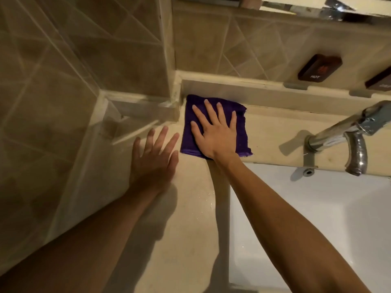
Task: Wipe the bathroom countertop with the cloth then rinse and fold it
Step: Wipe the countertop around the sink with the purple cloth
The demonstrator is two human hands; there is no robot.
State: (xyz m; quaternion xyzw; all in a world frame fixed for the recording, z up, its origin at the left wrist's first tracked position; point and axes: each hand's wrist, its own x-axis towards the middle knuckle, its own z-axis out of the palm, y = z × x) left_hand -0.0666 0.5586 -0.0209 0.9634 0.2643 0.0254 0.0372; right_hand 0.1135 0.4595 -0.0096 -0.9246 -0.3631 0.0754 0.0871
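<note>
Head view showed the purple cloth (213, 125) folded square at the frame's centre, flat on the beige countertop (190, 208) against the back ledge. Right hand (215, 132) lay on top of it, fingers spread and straight, pressing down, arm reaching from lower right. Left hand (154, 157), fingers spread, rested just left of the cloth.

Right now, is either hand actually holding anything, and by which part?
Nothing is gripped. The right hand presses flat, fingers straight, on the middle of the purple cloth on the countertop. The left hand is open, holding nothing.
</note>
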